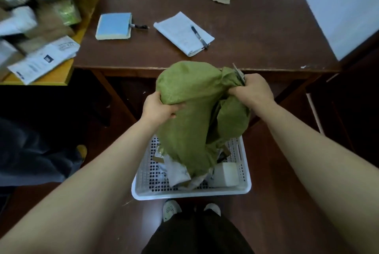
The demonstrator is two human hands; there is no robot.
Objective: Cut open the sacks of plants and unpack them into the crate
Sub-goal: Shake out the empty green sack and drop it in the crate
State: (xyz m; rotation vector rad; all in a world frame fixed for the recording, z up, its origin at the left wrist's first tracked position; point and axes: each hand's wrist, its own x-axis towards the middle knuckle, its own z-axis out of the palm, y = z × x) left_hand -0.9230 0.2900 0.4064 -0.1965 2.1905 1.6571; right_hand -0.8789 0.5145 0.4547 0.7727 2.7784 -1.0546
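Between the curled fingers of the left hand [159,108] and the right hand [253,91], a green woven sack [190,110] hangs mouth-down, both hands clenching bunched cloth at its raised end so the load can slide out. The right fingers also clamp a metal blade [239,73], probably the cutting tool, pointing away. Straight below the fingers, the white perforated crate [190,193] holds wrapped packets [176,169] and a white box [225,173]
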